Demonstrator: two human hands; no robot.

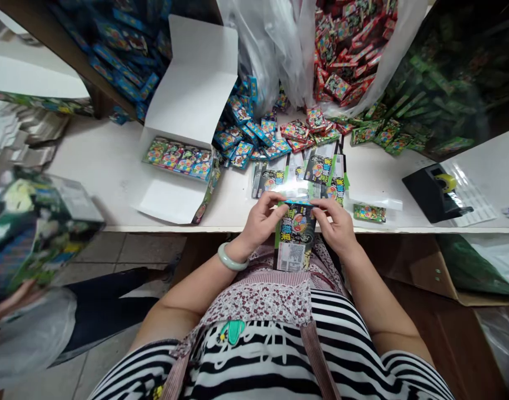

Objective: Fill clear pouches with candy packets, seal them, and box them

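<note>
While both hands pinch a printed packet (295,233) at its top corners, left hand (260,219) at nine o'clock and right hand (337,223) at three, it hangs below the table (108,166) edge, open box (183,161) at ten.

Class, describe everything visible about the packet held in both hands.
The packet is a flat, glossy printed pouch, dark with green edges, a colourful round emblem and a white barcode panel at its near end. It hangs before the table edge, over the apron. The left hand and right hand pinch its top corners.
</note>
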